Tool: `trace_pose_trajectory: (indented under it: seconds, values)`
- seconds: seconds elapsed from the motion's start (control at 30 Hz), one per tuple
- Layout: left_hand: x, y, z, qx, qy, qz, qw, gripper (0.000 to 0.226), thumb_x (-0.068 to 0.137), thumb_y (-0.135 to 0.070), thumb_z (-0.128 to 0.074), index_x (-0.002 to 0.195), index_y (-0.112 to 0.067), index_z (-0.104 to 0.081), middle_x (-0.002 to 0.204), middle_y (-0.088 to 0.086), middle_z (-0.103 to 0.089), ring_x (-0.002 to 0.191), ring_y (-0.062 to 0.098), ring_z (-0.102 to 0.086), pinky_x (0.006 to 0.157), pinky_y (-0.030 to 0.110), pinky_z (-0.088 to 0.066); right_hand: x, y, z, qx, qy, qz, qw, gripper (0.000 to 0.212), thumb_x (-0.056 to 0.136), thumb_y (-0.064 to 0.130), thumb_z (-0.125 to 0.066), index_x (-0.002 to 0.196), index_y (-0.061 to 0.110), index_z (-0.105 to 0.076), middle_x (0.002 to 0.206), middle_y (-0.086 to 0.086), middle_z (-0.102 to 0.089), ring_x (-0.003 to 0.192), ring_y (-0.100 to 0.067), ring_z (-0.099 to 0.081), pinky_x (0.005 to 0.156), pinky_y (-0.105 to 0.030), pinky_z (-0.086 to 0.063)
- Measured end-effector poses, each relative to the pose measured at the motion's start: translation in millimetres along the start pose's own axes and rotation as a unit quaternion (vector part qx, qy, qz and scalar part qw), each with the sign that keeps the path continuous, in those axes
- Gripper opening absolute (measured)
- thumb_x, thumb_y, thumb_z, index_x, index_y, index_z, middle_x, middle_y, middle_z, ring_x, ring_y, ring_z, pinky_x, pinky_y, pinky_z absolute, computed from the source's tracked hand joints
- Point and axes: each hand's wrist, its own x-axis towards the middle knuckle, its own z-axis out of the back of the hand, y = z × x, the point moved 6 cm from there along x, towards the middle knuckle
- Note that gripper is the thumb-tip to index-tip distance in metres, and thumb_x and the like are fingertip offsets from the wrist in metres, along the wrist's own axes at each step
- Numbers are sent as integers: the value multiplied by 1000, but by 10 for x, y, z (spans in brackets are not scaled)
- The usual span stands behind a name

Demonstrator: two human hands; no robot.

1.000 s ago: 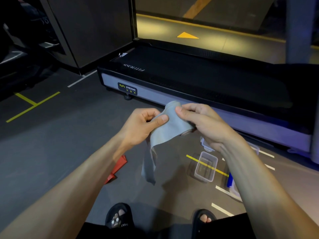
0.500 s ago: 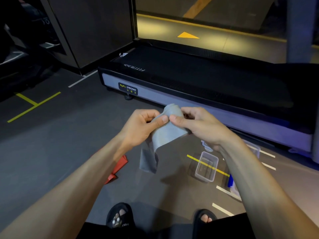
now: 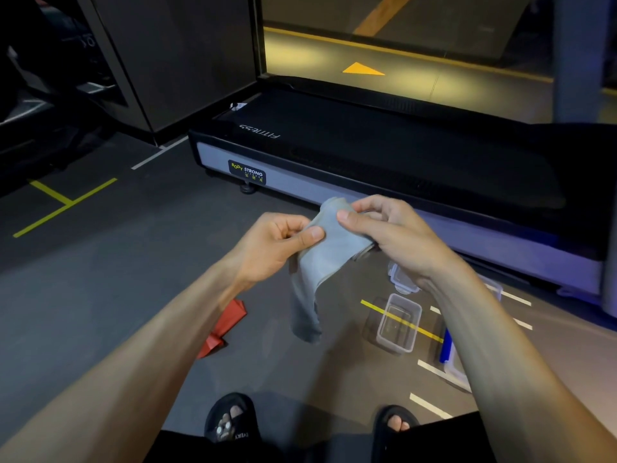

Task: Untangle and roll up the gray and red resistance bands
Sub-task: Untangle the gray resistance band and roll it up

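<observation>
The gray resistance band (image 3: 329, 252) is held up in front of me, partly rolled at its top, with a loose tail hanging down toward the floor. My left hand (image 3: 277, 243) pinches the band's left edge between thumb and curled fingers. My right hand (image 3: 389, 233) grips the rolled part from the right, thumb on top. The red resistance band (image 3: 224, 324) lies crumpled on the floor below my left forearm, partly hidden by it.
A clear plastic container (image 3: 399, 324) stands on the floor under my right forearm, its lid (image 3: 400, 279) beside it. A blue-edged box (image 3: 450, 357) sits further right. A treadmill (image 3: 384, 155) runs across ahead. My feet in black sandals (image 3: 232, 421) are below.
The hanging tail of the gray band has become shorter and swung slightly as both hands keep turning the roll. The hands stay in nearly the same place.
</observation>
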Motion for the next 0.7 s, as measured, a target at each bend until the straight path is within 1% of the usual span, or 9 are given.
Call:
trace_pose_trajectory:
  seconds: [0.07, 0.17, 0.27, 0.37, 0.47, 0.5, 0.57, 0.6, 0.7]
  values:
    - [0, 0, -4, 4, -7, -4, 1000, 25, 91, -36, -69, 75, -17, -73, 75, 9, -65, 69, 21, -56, 66, 32, -45, -7, -1, -11, -7, 7, -1, 1000, 31, 92, 38, -74, 110, 13, -69, 98, -7, -79, 85, -19, -74, 84, -41, -57]
    - [-1, -14, 11, 15, -28, -15, 999, 34, 91, -37, -72, 74, -7, -69, 71, 8, -64, 65, 16, -54, 58, 24, -42, -4, -24, -29, -19, 3, -5, 1000, 33, 89, 49, -73, 102, 19, -75, 98, -10, -78, 97, -32, -75, 94, -54, -55]
    - [-1, -17, 20, 26, -44, -18, 999, 30, 88, -39, -71, 69, -17, -68, 66, 1, -64, 60, 11, -52, 55, 21, -40, 7, -23, -65, -54, 10, -2, 998, 49, 81, 65, -65, 99, 21, -75, 98, -13, -77, 96, -33, -74, 95, -58, -53]
    - [-1, -16, 35, 34, -69, -29, 997, 30, 89, -38, -73, 64, -22, -67, 64, -4, -64, 59, 9, -53, 53, 20, -39, -14, -24, -123, -118, 40, -3, 992, 49, 95, 62, -56, 105, 16, -71, 98, -12, -74, 85, -20, -70, 91, -52, -56]
    - [-16, -42, 3, 62, -80, -47, 994, 29, 88, -35, -71, 62, -23, -64, 58, -13, -60, 54, 0, -51, 51, 14, -38, -47, -12, -150, -151, 59, 15, 987, 48, 89, 63, -66, 109, 19, -72, 95, -10, -73, 77, -10, -65, 79, -44, -59]
    - [-19, -42, -6, 71, -78, -52, 993, 29, 89, -34, -71, 63, -22, -64, 58, -13, -60, 54, 0, -50, 52, 14, -38, -52, 4, -139, -150, 53, 21, 987, 43, 88, 59, -71, 107, 21, -73, 92, -6, -74, 74, -7, -64, 74, -39, -58]
    - [-17, -28, 3, 72, -69, -52, 994, 32, 91, -36, -71, 69, -12, -67, 63, -6, -62, 59, 5, -52, 55, 20, -40, -42, 21, -104, -114, 35, 26, 993, 30, 90, 47, -75, 105, 21, -75, 86, 0, -74, 71, -4, -65, 67, -27, -52]
    - [-14, -19, 10, 69, -61, -49, 995, 39, 93, -39, -72, 74, -5, -66, 67, -1, -62, 62, 9, -53, 58, 26, -41, -30, 14, -87, -76, 23, 21, 997, 26, 92, 41, -75, 105, 19, -75, 85, 2, -74, 71, -5, -66, 64, -23, -52]
    - [-10, -20, 24, 57, -51, -46, 996, 58, 89, -47, -71, 78, 7, -57, 71, 10, -57, 66, 18, -50, 61, 35, -38, -11, 3, -14, 32, -3, 9, 999, 29, 94, 32, -73, 114, 12, -72, 94, -4, -78, 75, -9, -71, 62, -20, -51]
